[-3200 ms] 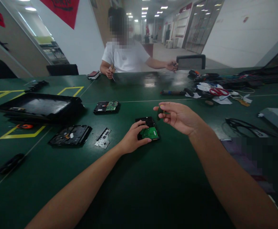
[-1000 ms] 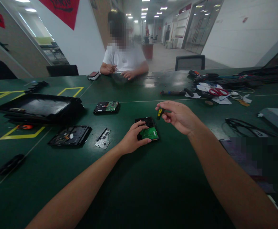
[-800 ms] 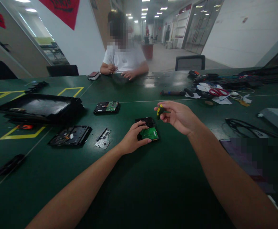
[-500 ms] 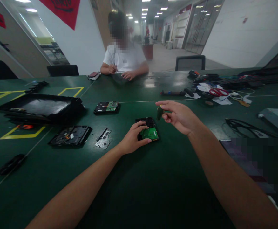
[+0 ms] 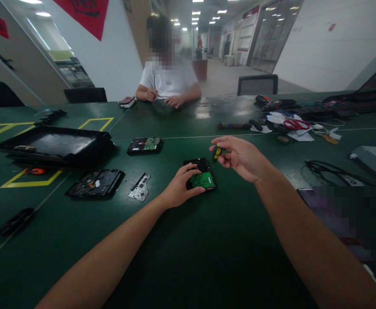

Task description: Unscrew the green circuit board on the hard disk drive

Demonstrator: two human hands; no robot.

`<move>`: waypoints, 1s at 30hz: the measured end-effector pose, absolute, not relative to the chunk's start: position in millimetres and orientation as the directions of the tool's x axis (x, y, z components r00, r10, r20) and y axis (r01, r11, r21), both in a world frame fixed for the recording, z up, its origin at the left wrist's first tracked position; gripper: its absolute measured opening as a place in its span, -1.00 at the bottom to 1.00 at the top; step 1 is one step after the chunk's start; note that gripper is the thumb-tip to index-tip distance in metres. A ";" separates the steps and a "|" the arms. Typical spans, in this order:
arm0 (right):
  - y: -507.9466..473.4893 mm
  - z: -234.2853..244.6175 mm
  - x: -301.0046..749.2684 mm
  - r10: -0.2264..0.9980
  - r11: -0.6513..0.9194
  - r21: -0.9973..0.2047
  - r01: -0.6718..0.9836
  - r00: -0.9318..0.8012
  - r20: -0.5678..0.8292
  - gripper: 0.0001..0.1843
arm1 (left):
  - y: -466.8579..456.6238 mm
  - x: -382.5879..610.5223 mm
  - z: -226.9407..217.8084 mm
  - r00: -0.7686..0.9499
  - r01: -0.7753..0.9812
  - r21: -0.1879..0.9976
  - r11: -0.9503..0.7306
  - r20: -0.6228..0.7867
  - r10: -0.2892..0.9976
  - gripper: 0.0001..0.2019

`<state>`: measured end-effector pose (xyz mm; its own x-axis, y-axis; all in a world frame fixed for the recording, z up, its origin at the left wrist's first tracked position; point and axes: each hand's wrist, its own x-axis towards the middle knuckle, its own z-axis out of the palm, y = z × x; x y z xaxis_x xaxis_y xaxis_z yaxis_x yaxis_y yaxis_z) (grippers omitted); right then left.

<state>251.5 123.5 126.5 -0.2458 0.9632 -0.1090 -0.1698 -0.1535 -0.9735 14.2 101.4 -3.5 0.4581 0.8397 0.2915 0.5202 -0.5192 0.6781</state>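
Note:
A hard drive with a green circuit board facing up lies on the dark green table. My left hand grips it from the left, thumb along the near edge and fingers bent over the board, hiding part of it. Above the drive's right side, my right hand pinches the green and yellow handle of a screwdriver between thumb and fingers. The handle stands nearly upright. Its thin shaft points down towards the drive's right edge, and I cannot make out where the tip touches.
To the left lie a loose circuit board, an opened black drive casing, another hard drive and a big black tray. Scissors and cables are at right. Across the table sits a person.
The screwdriver handle has turned between my right fingers, so its yellow part now faces me. My left hand and the hard drive stay where they were.

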 end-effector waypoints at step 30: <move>127.5 122.1 252.8 0.981 -0.101 -0.983 -0.151 -0.178 -0.073 -0.92 | 101.9 13.6 -5.0 0.454 0.528 0.679 -0.511 0.282 0.845 -0.43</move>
